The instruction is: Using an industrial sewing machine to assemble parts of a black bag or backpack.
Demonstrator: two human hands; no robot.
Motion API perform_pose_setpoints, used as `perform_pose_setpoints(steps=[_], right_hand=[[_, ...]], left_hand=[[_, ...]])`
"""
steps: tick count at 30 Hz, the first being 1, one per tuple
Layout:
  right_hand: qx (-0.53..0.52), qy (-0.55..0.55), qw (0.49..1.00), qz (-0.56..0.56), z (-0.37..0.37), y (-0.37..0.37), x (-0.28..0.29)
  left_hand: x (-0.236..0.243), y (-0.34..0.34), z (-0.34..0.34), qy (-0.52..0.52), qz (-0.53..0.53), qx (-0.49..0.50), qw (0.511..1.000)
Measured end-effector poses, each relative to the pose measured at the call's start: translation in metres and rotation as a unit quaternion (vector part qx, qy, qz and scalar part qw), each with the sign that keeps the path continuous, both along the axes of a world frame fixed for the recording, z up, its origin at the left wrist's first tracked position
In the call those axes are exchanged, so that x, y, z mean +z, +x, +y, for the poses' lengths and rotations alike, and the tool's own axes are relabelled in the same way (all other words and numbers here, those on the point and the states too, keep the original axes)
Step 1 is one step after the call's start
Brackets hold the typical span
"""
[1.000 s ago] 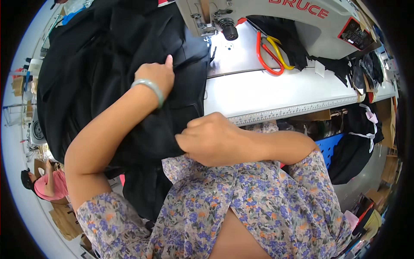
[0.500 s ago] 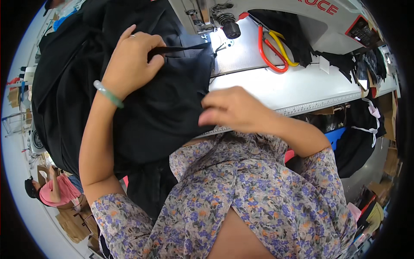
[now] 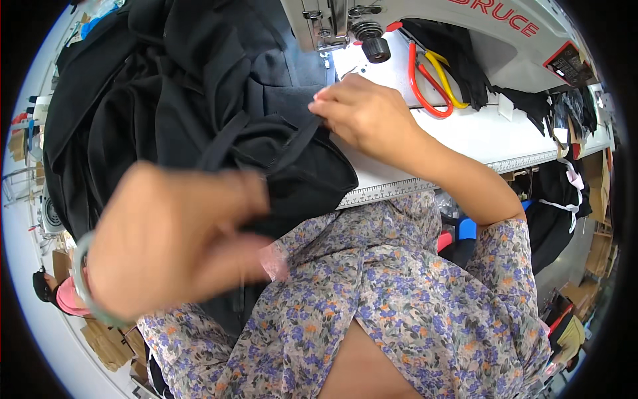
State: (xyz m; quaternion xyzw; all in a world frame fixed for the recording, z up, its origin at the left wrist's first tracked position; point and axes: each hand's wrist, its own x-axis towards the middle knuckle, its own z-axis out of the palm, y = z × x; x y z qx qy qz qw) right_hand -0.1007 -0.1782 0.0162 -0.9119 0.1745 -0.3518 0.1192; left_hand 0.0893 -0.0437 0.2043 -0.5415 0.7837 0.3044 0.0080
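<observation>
A large black fabric garment (image 3: 179, 100) lies in folds over the left of the table and hangs over its front edge. My right hand (image 3: 372, 120) pinches a narrow black edge of it between thumb and fingertips, just in front of the sewing machine's needle area (image 3: 332, 40). My left hand (image 3: 173, 239), blurred by motion, is above the cloth's near side. Its thumb and fingers are apart, with nothing visible between them. A green bangle (image 3: 86, 286) circles that wrist.
Red-and-yellow-handled scissors (image 3: 432, 86) lie under the arm of the sewing machine (image 3: 478, 33), beside black scraps (image 3: 465, 73). A ruler strip (image 3: 392, 191) runs along the table's front edge. A person in pink (image 3: 70, 296) is at far left.
My left hand has come off the cloth and swung down toward me. My right hand has moved up toward the needle and now grips the fabric edge. The cloth's folds have shifted.
</observation>
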Motion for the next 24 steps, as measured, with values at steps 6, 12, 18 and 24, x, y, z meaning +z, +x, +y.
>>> perform_pose_setpoints(steps=[6,12,18,24], right_hand=[[0.108,-0.088,0.983,0.122,0.013,-0.019,-0.001],[0.147,-0.112,0.966,0.179,-0.003,-0.023,0.027],[0.024,-0.215,0.930,0.298,-0.018,-0.014,0.038],[0.025,-0.117,0.972,0.201,-0.020,-0.020,0.042]], left_hand=[[-0.060,-0.017,-0.012,-0.099,0.241,-0.039,0.965],[-0.153,0.001,-0.070,-0.324,0.040,-0.014,0.945],[-0.146,0.021,-0.065,-0.343,-0.083,-0.070,0.933],[-0.133,0.005,-0.055,-0.295,-0.128,-0.031,0.946]])
